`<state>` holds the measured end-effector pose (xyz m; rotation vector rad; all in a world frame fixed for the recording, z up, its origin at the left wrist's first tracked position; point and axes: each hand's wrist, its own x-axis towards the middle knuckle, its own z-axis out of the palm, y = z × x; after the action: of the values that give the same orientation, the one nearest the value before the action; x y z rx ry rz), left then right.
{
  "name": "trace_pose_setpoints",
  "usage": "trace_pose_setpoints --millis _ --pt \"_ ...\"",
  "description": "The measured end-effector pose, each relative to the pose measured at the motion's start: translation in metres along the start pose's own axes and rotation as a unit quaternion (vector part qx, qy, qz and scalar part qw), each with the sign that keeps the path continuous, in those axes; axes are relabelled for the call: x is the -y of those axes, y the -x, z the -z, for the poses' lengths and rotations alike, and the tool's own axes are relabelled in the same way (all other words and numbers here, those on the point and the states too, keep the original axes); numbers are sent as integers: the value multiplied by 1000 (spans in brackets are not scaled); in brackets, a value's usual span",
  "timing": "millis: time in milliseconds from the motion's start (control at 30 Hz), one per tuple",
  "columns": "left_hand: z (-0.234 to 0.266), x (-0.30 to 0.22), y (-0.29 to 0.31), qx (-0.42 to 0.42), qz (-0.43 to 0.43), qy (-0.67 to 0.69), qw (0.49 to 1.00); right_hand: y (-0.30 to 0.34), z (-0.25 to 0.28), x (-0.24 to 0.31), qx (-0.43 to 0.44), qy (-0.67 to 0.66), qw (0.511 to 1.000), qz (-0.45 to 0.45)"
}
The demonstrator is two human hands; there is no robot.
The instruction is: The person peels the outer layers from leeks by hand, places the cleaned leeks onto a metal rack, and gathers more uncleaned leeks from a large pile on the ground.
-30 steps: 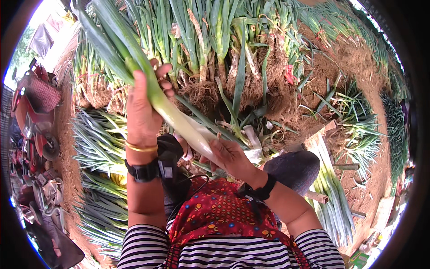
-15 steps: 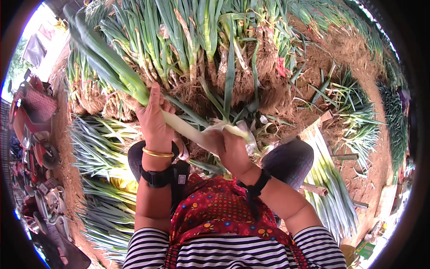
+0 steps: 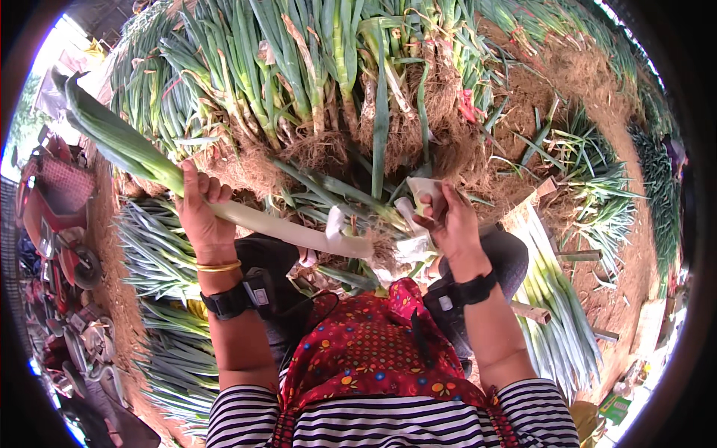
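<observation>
My left hand (image 3: pixel 203 216) is wrapped round a long green onion (image 3: pixel 276 230), where its green leaves meet the white shank. The leaves point up to the far left, and the white shank runs rightward across my lap to a fringe of roots. A pale strip of outer skin (image 3: pixel 335 224) stands up from the shank near the root end. To the right and apart from it, my right hand (image 3: pixel 457 224) pinches a peeled piece of whitish skin (image 3: pixel 422 190). Loose leaves and peelings (image 3: pixel 411 246) lie on the ground between my knees.
Upright bundles of unpeeled green onions (image 3: pixel 343 67) with earthy roots stand in front. Piles of green onions (image 3: pixel 168 257) lie at the left. Cleaned ones (image 3: pixel 549 299) rest at the right beside wooden bars (image 3: pixel 530 312). Red scooters (image 3: pixel 71 246) stand at the far left.
My right hand has pulled away rightward from the shank with a piece of skin. My left hand and the green onion have shifted left.
</observation>
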<state>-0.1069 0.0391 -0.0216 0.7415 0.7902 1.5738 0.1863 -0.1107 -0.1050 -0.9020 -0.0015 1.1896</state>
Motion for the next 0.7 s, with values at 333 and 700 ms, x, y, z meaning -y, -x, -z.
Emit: trace_pose_setpoints --millis 333,700 --pt "-15 -7 6 -46 -39 -23 998 16 -29 -39 254 673 620 314" --pt "-21 -5 14 -79 -42 5 996 13 -64 -56 109 422 863 256"
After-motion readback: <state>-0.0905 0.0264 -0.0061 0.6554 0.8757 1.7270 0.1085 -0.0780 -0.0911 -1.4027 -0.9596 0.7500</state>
